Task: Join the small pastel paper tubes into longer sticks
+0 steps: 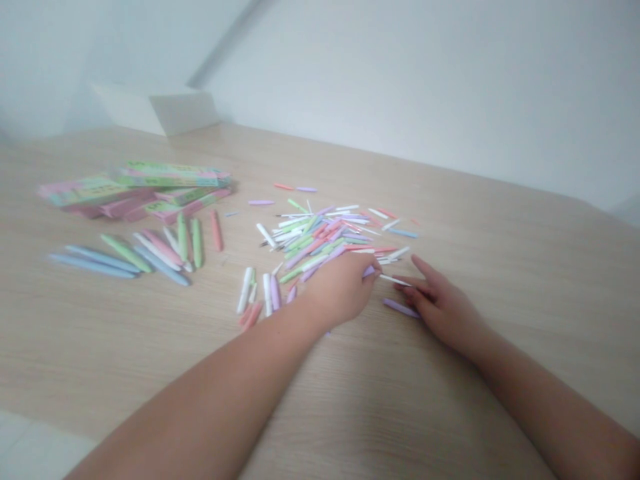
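Observation:
Over the near right side of the pile, my left hand [345,287] is closed on a short purple pen part [369,271]. From it a thin white pen refill [395,279] reaches across to my right hand [443,303], whose thumb and fingers pinch its other end; one finger sticks out. Another purple pen part [400,307] lies on the table just under my right fingertips. Behind my left hand spreads a loose pile of pen parts [320,237] in white, green, purple and coral. My left hand and forearm cover part of the pile.
Several assembled-looking pens [160,257] in blue, green, pink and white lie at left. Behind them, pastel printed boxes [175,175] are stacked. White and purple pen parts [245,291] lie left of my forearm. A white box-like object [185,110] stands by the wall.

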`<control>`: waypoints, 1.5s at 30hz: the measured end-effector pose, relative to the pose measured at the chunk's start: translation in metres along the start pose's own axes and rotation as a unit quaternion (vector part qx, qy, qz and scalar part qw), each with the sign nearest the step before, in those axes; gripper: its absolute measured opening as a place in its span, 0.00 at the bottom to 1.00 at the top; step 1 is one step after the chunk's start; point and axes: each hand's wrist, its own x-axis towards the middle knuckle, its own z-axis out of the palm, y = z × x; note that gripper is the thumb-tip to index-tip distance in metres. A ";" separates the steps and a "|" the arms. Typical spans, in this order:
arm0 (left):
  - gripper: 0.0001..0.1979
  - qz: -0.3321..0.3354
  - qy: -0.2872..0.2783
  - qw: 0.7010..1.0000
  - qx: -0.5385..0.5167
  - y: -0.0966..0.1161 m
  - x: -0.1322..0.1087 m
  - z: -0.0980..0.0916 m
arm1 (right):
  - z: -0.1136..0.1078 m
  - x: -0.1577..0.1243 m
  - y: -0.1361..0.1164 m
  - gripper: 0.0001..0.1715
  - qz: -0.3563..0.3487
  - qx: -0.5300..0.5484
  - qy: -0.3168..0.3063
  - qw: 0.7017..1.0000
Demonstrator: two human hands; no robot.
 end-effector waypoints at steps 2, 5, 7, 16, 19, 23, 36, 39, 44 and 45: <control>0.13 0.002 -0.002 1.000 0.006 0.001 -0.001 -0.001 | -0.001 0.000 -0.002 0.43 -0.013 -0.008 -0.008 1.000; 0.13 -0.001 -0.009 1.000 0.013 0.002 -0.001 -0.002 | -0.002 0.000 -0.006 0.41 -0.029 -0.034 -0.009 0.999; 0.13 -0.004 -0.014 1.000 0.016 0.003 -0.001 -0.002 | -0.003 0.000 -0.009 0.40 -0.035 -0.054 -0.009 0.998; 0.13 0.012 -0.021 0.999 0.037 0.004 -0.002 -0.002 | -0.006 -0.002 -0.010 0.39 -0.041 -0.120 -0.028 0.992; 0.14 0.026 -0.022 0.998 0.045 0.005 -0.003 -0.004 | -0.010 -0.002 -0.012 0.36 -0.055 -0.138 -0.043 0.988; 0.14 0.029 -0.025 0.998 0.058 0.005 -0.003 -0.005 | -0.015 -0.003 -0.016 0.25 -0.061 -0.146 -0.055 0.986; 0.14 0.071 -0.096 0.992 0.043 0.004 -0.004 -0.001 | -0.014 -0.008 -0.027 0.15 -0.095 -0.177 -0.078 0.976; 0.15 0.085 -0.083 0.993 0.027 0.003 -0.004 -0.003 | -0.015 -0.010 -0.033 0.15 -0.115 -0.195 -0.097 0.969; 0.15 0.091 -0.060 0.991 0.079 0.000 -0.002 -0.013 | -0.024 -0.012 -0.028 0.16 -0.120 -0.218 -0.042 0.968; 0.14 0.087 -0.070 0.989 0.094 0.000 -0.001 -0.014 | -0.025 -0.013 -0.025 0.16 -0.124 -0.218 -0.033 0.968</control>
